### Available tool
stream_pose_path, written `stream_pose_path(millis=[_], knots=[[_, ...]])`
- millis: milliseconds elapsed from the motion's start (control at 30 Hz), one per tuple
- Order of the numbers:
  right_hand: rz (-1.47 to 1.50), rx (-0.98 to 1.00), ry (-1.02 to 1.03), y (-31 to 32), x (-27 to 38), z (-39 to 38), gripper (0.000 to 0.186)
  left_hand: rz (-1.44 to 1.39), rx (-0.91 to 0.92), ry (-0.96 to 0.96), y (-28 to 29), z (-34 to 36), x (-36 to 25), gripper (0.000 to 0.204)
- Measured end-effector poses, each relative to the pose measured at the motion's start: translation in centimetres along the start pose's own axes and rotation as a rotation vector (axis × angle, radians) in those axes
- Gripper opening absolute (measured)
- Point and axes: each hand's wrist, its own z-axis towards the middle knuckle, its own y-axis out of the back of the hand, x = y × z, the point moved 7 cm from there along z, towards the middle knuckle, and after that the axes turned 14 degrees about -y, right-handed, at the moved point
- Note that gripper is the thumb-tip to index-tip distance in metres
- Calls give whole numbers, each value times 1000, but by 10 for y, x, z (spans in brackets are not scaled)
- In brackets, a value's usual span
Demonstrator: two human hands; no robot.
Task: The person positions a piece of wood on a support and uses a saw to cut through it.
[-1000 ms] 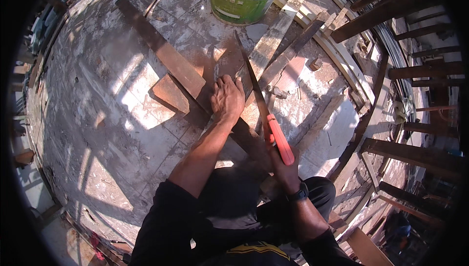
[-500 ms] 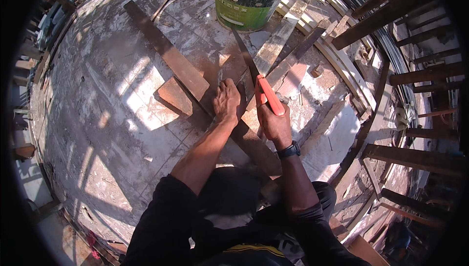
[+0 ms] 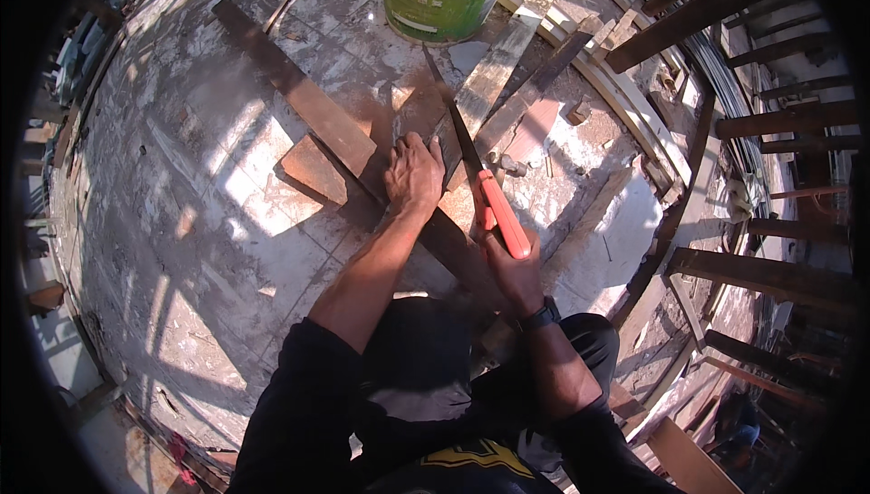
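Observation:
My right hand [image 3: 513, 269] is closed around the red handle of a handsaw [image 3: 504, 215]. Its dark, tapering blade points away from me toward the bucket and passes just right of my left hand [image 3: 415, 173]. That left hand presses down with curled fingers on a dark wooden board [image 3: 419, 113], beside the blade. Whether the teeth are in the wood is hard to see. A long brown plank [image 3: 304, 86] runs to the far left, and a dark board [image 3: 467, 263] extends from under my left hand toward my knees.
A green and white bucket [image 3: 437, 4] stands at the far side. A reddish brick-like block [image 3: 313, 170] lies left of the boards. Pale lumber [image 3: 512, 54] and a hammer-like metal piece [image 3: 509, 165] lie to the right. Dark wooden bars [image 3: 770, 276] line the right side.
The saw and my right hand have drawn back toward me. My left hand stays on the board. The whole view has shifted slightly, moving the scene up and left.

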Motion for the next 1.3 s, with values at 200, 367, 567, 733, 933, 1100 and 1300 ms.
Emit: stream_pose_path(millis=[200,367,567,733,933,1100,1300], knots=[[-217,-92,-78,42,2,-92,18,-41,18,6,10,1,-20,33],[-239,-131,257,-5,54,97,24,-84,21,-51,-25,14,-14,32],[-130,-33,-67,56,-10,-124,31,-98,-21,20,15,9,-20,34],[35,-33,12,-4,35,74,19,-42,14,-28,-18,12,-8,30],[-139,24,-89,42,9,-116,27,-31,-10,15,9,0,-3,35],[-94,-5,44,1,14,17,19,-41,-3,-32,5,7,-19,33],[-155,120,-98,18,0,-66,25,8,-30,51,15,9,18,35]])
